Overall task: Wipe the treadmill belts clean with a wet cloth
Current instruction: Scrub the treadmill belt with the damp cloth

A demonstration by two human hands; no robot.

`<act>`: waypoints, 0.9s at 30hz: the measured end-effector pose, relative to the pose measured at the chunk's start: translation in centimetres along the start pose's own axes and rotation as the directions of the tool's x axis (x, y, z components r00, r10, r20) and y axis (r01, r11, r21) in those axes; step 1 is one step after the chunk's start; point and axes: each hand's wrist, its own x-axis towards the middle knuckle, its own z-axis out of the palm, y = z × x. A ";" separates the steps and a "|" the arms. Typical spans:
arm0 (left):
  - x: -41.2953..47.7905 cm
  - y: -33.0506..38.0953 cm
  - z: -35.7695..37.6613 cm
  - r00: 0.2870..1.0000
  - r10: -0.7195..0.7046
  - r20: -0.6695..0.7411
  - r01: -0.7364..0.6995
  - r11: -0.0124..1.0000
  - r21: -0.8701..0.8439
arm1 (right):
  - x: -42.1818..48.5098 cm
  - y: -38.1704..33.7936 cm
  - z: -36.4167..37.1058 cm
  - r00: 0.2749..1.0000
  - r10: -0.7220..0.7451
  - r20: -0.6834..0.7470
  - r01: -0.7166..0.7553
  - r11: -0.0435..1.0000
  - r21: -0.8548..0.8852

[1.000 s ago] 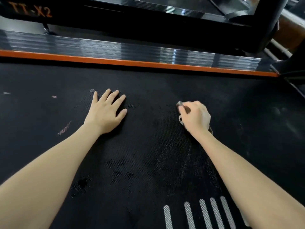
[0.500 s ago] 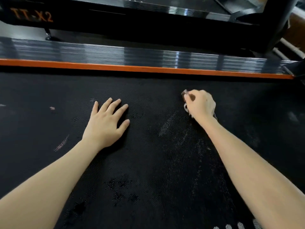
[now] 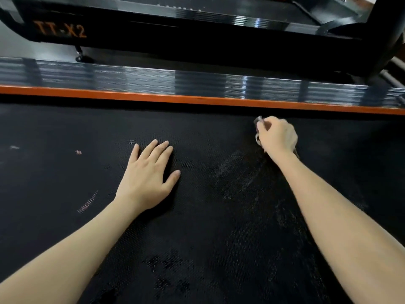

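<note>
A person is leaning over a black treadmill belt (image 3: 219, 227), both hands on its textured surface. The right hand (image 3: 277, 136) is curling round a small grey cloth (image 3: 259, 119), mostly hidden under the palm, and is pressing it to the belt just short of the orange strip (image 3: 197, 99) bordering the far edge. The left hand (image 3: 149, 172) is lying flat and empty, fingers straight and slightly spread, well apart from the right hand and nearer the person, apparently bracing the body. The belt's long axis is running from the left hand's side to the right hand's side, parallel to the strip and the ribbed silver rail (image 3: 197, 82) beyond it. The cloth is therefore sitting ahead of and to the right of the left hand, at the far side of the belt's width. Pale streaks (image 3: 236, 170) are trailing from the right wrist back toward the person; dark blotches (image 3: 168, 266) between the 2 forearms and faint reddish marks (image 3: 87, 202) left of the left hand are looking unwiped. The next stroke is likely falling to the right hand, the 1 holding the cloth, pulling back toward the body or sweeping leftward. A neighbouring treadmill (image 3: 59, 30) marked TT-X2 is standing beyond the rail.
</note>
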 end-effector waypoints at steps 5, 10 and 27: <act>0.0 -0.1 0.1 1.000 0.021 -0.009 -0.021 1.000 -0.010 | -2.4 -9.3 2.5 0.984 -0.178 0.001 0.178 0.981 0.076; -0.1 -0.3 -0.2 1.000 0.028 -0.003 -0.028 0.999 -0.019 | -5.6 -10.3 2.3 0.839 -0.544 0.019 0.530 0.825 0.198; -0.1 -0.2 -0.1 1.000 0.025 -0.016 -0.025 0.999 -0.043 | -2.5 -13.6 4.2 0.880 -0.464 0.103 0.436 0.874 0.215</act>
